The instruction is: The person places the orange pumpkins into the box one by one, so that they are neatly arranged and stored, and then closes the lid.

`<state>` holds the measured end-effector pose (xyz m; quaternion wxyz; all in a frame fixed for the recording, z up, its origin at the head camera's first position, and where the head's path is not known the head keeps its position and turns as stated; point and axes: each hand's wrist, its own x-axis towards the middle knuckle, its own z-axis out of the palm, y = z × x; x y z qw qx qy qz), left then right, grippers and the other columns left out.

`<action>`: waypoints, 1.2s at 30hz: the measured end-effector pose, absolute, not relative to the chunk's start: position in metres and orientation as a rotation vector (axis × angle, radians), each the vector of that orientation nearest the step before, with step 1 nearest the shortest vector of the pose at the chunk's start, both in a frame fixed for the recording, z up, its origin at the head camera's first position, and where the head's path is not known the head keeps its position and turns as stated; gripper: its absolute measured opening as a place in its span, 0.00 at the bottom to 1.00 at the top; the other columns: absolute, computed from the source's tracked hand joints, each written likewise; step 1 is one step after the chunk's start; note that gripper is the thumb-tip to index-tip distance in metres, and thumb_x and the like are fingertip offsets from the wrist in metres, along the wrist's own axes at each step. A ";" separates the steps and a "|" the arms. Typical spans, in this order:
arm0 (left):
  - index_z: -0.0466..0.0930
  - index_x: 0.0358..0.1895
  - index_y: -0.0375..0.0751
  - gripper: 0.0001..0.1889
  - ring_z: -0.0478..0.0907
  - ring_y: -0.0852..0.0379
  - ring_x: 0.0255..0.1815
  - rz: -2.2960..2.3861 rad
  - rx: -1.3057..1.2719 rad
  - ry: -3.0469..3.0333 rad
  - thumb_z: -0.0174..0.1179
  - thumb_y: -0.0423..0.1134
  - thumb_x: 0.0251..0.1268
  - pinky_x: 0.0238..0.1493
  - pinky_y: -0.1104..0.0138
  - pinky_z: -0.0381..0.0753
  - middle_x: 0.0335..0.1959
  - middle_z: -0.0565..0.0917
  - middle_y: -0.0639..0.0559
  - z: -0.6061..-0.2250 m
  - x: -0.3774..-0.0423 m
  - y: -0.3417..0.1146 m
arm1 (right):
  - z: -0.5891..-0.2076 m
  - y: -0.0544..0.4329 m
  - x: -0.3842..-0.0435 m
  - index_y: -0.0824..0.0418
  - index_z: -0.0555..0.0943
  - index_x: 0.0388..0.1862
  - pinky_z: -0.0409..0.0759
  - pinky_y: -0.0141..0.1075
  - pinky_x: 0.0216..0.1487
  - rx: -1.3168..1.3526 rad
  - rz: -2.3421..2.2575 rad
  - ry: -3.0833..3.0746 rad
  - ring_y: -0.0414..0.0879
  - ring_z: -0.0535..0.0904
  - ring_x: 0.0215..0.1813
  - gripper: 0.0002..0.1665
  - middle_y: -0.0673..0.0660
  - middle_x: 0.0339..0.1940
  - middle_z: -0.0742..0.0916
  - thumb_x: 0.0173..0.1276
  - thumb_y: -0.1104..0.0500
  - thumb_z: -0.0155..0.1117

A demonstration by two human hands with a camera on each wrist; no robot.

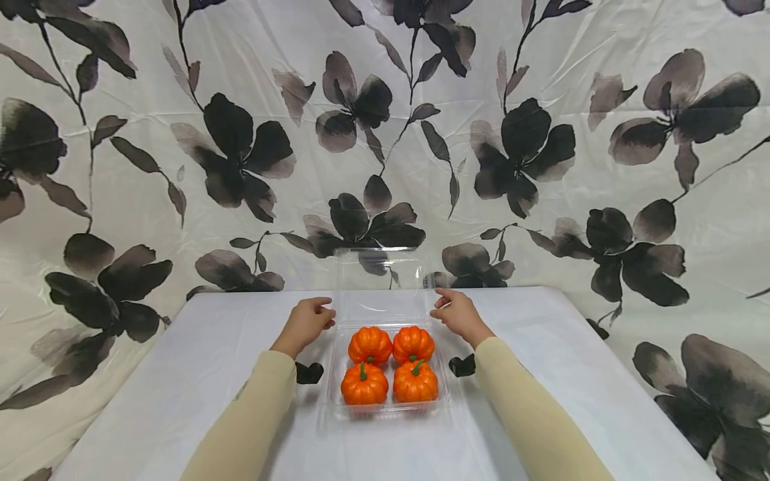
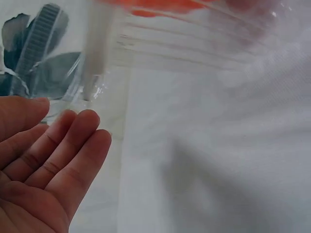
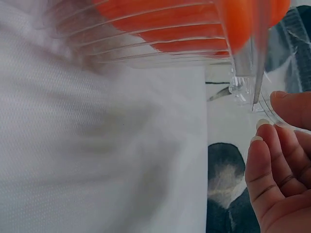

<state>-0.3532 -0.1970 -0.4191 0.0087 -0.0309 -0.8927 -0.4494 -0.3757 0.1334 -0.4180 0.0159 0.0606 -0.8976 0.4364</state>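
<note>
A clear plastic clamshell container lies on the table with several small orange pumpkins in its base, among them a front left pumpkin and a front right pumpkin. Its transparent lid is raised at the far side. My left hand holds the lid's left edge between thumb and fingers. At the opposite edge, my right hand pinches the lid, its thumb above and fingertips below. In the left wrist view, the left fingers lie close to the clear plastic; the exact contact is hard to see.
A white cloth covers the table, whose far edge runs just behind the hands. Behind it hangs a white sheet with dark flowers. Small black objects sit beside the left wrist and right wrist.
</note>
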 end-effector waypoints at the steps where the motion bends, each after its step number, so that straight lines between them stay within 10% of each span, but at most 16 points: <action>1: 0.67 0.68 0.31 0.26 0.85 0.46 0.43 -1.416 -0.094 -2.791 0.54 0.37 0.70 0.51 0.57 0.84 0.46 0.85 0.37 -0.418 -0.353 -0.197 | -0.418 0.133 -0.375 0.61 0.70 0.69 0.80 0.32 0.37 0.190 1.365 -2.785 0.45 0.79 0.36 0.36 0.57 0.42 0.82 0.61 0.62 0.67; 36: 0.59 0.74 0.42 0.28 0.76 0.41 0.61 -1.541 -0.198 -2.610 0.50 0.36 0.72 0.54 0.56 0.83 0.63 0.73 0.36 -0.350 -0.339 -0.196 | -0.360 0.133 -0.361 0.54 0.63 0.74 0.80 0.49 0.57 0.395 1.285 -2.637 0.54 0.81 0.58 0.33 0.60 0.56 0.82 0.70 0.58 0.56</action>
